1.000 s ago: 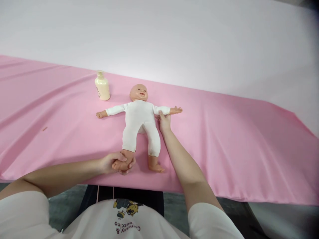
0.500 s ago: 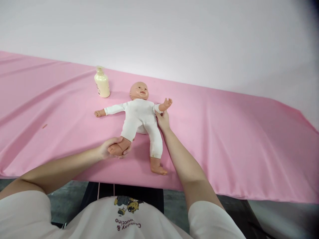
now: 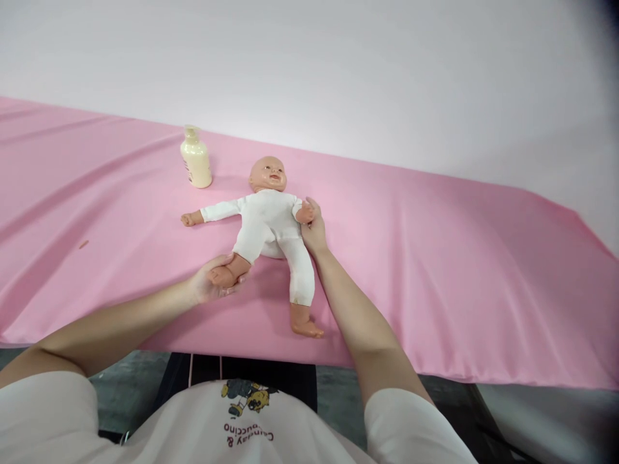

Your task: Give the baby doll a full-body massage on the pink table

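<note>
A baby doll [image 3: 271,216] with a white cloth body and bare plastic head, hands and feet lies on its back, head away from me. My left hand [image 3: 213,278] is closed around its lower leg and foot on the left side, holding that leg slightly raised. My right hand [image 3: 314,229] is at the doll's arm on the right, fingers around the doll's hand and forearm; part of my fingers is hidden behind it. The doll's other arm stretches out to the left, and its other leg points toward me.
A cream pump bottle [image 3: 196,161] stands upright left of the doll's head. The pink cloth [image 3: 435,270] covers the table, with a small brownish sliver [image 3: 84,244] at left. A white wall [image 3: 338,77] rises behind; the table's front edge is close to my body.
The doll's arm on the right has swung down and inward, and my right hand has moved up around it. My left hand has lifted the doll's foot slightly.
</note>
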Motion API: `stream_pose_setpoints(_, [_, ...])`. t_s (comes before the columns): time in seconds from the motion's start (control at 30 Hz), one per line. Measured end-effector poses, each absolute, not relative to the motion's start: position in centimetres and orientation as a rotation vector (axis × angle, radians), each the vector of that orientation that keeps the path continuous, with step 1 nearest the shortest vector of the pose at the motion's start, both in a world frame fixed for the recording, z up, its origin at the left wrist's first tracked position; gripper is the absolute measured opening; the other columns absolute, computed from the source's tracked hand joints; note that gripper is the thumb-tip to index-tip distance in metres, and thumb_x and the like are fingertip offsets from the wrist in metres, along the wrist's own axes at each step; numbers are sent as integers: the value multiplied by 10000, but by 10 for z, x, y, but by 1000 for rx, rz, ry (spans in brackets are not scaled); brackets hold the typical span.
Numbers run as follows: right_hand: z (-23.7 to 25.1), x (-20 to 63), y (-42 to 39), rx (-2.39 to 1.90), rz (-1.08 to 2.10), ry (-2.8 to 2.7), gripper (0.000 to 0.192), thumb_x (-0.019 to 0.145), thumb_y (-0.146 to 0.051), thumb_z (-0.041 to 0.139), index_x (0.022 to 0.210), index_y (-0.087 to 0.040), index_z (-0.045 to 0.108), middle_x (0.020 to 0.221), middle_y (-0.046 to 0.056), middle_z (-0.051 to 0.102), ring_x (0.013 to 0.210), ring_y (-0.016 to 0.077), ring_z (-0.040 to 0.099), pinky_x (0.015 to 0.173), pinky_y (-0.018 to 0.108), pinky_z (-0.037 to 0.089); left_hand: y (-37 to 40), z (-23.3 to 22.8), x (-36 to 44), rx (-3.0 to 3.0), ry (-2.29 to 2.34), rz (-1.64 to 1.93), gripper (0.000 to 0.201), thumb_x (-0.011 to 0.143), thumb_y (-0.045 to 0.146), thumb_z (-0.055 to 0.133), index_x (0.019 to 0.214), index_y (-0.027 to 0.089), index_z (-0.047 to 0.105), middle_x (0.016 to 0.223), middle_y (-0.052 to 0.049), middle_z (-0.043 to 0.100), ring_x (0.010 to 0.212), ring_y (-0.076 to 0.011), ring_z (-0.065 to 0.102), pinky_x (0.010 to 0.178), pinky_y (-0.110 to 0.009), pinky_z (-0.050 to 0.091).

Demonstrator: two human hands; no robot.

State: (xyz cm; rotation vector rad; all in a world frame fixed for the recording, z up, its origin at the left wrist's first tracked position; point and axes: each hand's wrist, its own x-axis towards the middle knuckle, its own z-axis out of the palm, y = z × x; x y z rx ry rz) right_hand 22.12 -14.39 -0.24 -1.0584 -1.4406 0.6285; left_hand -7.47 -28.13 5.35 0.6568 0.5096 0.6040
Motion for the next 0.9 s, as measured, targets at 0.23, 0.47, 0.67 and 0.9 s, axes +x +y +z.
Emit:
stream_pose_setpoints(0.23, [1,223,-147,-1070,672,-1358,555,838,-480,685,1333,-268,553,1226,90,683,1083,285,654,1046,523,501,-280,52,-75,608,572,616,393,845,519,655,814,132,593,722,-49,623,449,-89,477,413,-227,301])
stream_pose_setpoints(0.47, [7,222,-151,-997,420,-1698,415,983,-429,465,1372,-318,557,1412,72,587,1333,275,529,1189,513,391,-281,52,-74,571,596,623,404,838,520,688,833,121,627,733,-61,655,440,-86,487,399,-212,315])
stream_pose_setpoints(0.67, [8,229,-150,-1065,301,-1915,427,964,-320,451,1366,-332,593,1351,75,595,1311,267,543,1150,473,455,-281,46,-73,542,647,661,367,916,472,614,876,110,663,755,-90,675,465,-95,487,404,-214,333])
stream_pose_setpoints(0.9, [13,226,-153,-1093,342,-1950,379,926,-288,513,1263,-345,679,1342,54,617,1305,283,553,1134,482,469,-283,44,-65,499,727,659,358,966,439,539,925,106,664,747,-82,663,475,-103,476,421,-230,346])
